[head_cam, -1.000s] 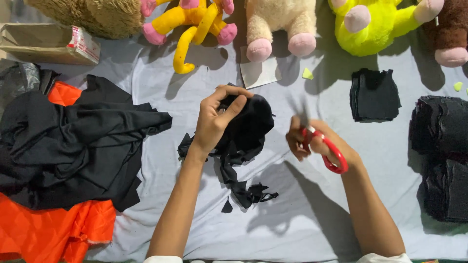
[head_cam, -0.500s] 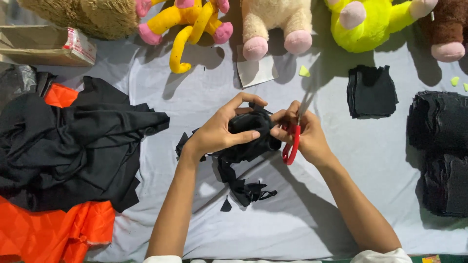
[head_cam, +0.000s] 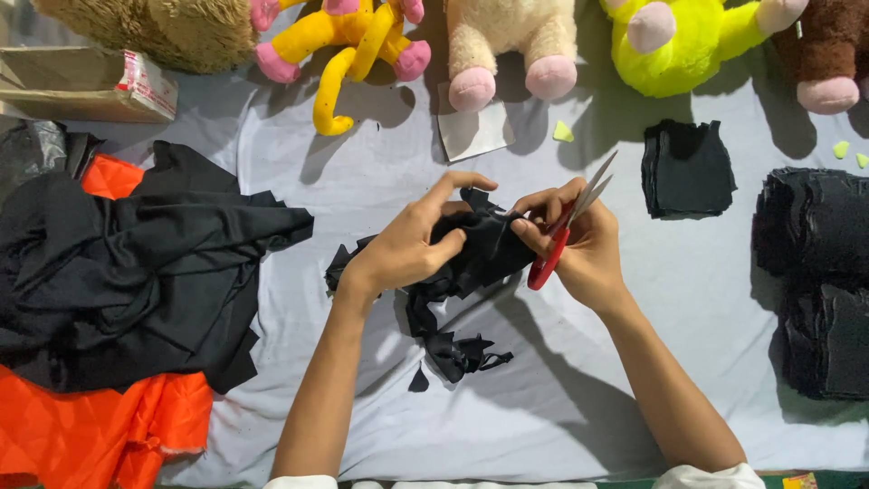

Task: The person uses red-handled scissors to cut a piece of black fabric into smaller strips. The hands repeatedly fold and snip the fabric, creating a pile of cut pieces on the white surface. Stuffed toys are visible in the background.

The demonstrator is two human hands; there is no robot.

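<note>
Right hand (head_cam: 579, 244) now brought in against left hand (head_cam: 412, 249) from well apart a second ago; red-handled scissors (head_cam: 557, 240) raised to the black fabric piece (head_cam: 480, 249), blades apart, cutting under way. Left grip pinching the fabric above the grey sheet (head_cam: 380, 181); right grip closed through the handles. Cardboard box (head_cam: 86, 86) at upper left, contents not visible.

One package in view

A flat brown cardboard box (head_cam: 81, 86) with a white-and-red label (head_cam: 149, 83) lies just above the black cloth heap (head_cam: 136, 272).
</note>
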